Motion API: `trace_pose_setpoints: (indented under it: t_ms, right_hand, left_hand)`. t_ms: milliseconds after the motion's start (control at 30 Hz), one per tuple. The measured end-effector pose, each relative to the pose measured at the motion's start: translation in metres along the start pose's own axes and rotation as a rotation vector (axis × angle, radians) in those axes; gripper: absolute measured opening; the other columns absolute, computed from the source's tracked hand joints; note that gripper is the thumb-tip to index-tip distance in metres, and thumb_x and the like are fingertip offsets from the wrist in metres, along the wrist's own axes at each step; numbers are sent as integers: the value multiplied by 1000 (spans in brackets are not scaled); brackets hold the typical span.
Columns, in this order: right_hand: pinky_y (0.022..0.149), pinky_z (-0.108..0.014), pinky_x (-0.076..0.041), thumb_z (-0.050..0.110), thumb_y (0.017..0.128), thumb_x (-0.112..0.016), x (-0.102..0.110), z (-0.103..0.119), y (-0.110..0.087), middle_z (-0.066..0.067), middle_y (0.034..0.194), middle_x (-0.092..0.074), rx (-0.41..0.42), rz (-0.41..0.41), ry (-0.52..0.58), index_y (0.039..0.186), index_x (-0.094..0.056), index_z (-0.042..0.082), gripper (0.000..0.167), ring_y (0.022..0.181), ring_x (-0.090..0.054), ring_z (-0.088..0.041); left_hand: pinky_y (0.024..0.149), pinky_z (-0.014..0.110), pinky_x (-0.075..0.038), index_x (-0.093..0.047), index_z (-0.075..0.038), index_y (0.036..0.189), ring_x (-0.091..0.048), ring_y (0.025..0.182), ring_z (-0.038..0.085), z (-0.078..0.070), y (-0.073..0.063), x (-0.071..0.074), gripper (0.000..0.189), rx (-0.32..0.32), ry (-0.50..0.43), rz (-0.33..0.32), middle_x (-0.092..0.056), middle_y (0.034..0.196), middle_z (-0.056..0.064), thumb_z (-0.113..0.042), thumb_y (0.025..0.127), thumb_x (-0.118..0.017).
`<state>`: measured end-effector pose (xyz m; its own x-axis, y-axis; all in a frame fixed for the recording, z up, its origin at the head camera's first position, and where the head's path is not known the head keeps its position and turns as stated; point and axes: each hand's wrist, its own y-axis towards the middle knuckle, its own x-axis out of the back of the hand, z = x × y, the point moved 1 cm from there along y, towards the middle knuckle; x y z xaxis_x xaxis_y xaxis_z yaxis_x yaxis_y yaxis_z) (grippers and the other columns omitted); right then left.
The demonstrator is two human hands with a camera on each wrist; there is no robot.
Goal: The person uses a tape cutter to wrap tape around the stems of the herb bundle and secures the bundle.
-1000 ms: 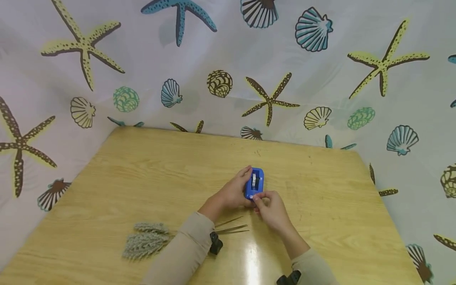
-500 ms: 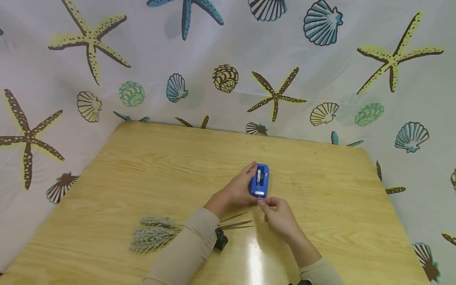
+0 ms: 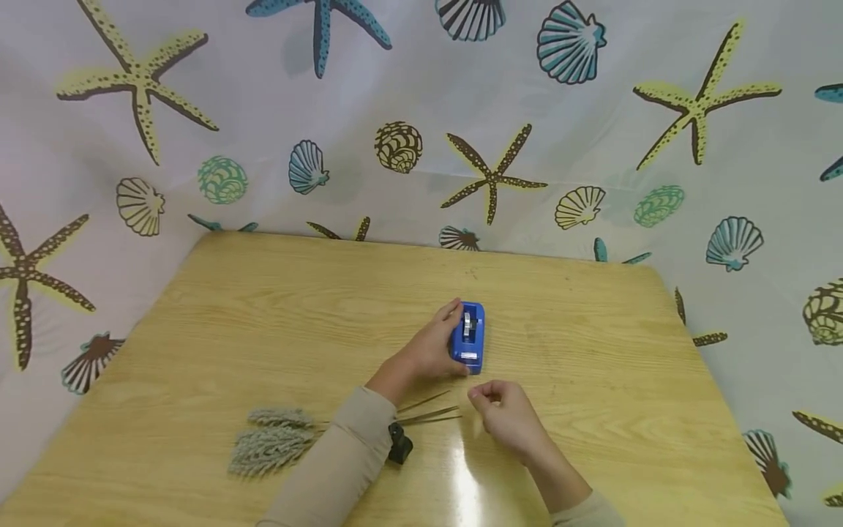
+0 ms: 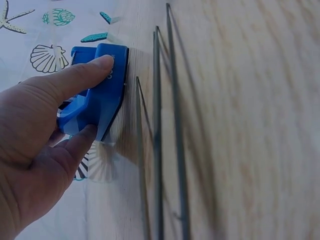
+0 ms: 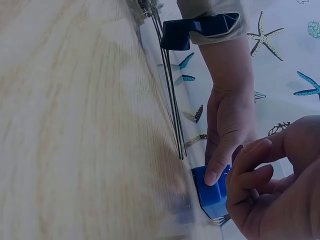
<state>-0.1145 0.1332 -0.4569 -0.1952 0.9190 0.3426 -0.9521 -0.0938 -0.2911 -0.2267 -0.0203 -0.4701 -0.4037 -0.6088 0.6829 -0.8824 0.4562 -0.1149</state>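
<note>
My left hand [image 3: 428, 355] grips a blue tape dispenser [image 3: 477, 345] on the wooden table, its thumb along one side in the left wrist view. A small roll of tape [image 3: 467, 325] sits in the dispenser's opening, and a pale strip shows near its front end. Just in front of the dispenser, my right hand [image 3: 515, 423] pinches with thumb and forefinger at the end of the tape. The clear tape itself hardly shows; the other right fingers are curled in the right wrist view.
Dried grass stalks with fluffy grey-green heads [image 3: 271, 443] lie left of the left forearm. Their thin stems [image 4: 157, 125] pass under that forearm toward the right hand. A white cloth [image 3: 369, 190] with starfish and shells hangs behind the wooden table [image 3: 316, 293].
The right hand has drawn back from the dispenser's front end toward the body, thumb and forefinger still pinched. The left hand keeps its grip on the dispenser. The head view has shifted slightly.
</note>
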Motion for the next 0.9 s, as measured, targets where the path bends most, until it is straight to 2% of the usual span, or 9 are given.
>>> trace_pose_setpoints:
  t_ms: [200,433,600,733,833,900]
  right_hand:
    - [56,-23,-44,19,100,-57,-2,-3,-3,-16,97,-62,-8,1,0,110,-66,-7,29,66,-53,-15]
    - [55,-23,-44,19,99,-59,-3,-6,-8,-15,94,-66,-6,42,6,109,-65,-7,29,63,-52,-14]
    - [62,-26,-46,19,99,-58,-3,-10,-12,-16,98,-69,8,51,-3,108,-65,-8,30,68,-56,-16]
    - [58,-23,-44,16,99,-57,-4,-15,-14,-18,100,-69,0,65,12,108,-64,-9,28,64,-56,-14]
    - [55,-20,-43,14,99,-56,-3,-17,-13,-18,102,-69,7,75,23,108,-63,-10,26,62,-54,-12]
    - [55,-19,-43,13,99,-55,-2,-17,-12,-17,101,-69,11,79,32,109,-63,-9,26,62,-53,-11]
  left_hand:
    - [123,42,-24,-9,-11,161,-13,155,28,2,0,-1,116,-9,-13,0,-2,170,2,-18,76,-88]
    - [123,42,-21,-9,-12,161,-12,155,27,6,1,-2,116,-14,-16,-10,-2,170,2,-17,76,-88]
    - [123,43,-24,-10,-11,161,-15,155,29,5,-2,-3,115,0,-8,-29,-1,170,4,-17,77,-88]
    - [117,44,-36,-15,-6,160,-28,150,35,-4,-20,2,107,65,46,-108,-5,169,9,-11,78,-85]
    - [110,47,-44,-33,2,153,-45,139,38,-11,-47,16,88,103,108,-147,-29,161,17,-9,81,-82]
    - [104,47,-49,-49,4,142,-56,126,37,-11,-69,26,69,119,156,-124,-48,145,20,-12,83,-81]
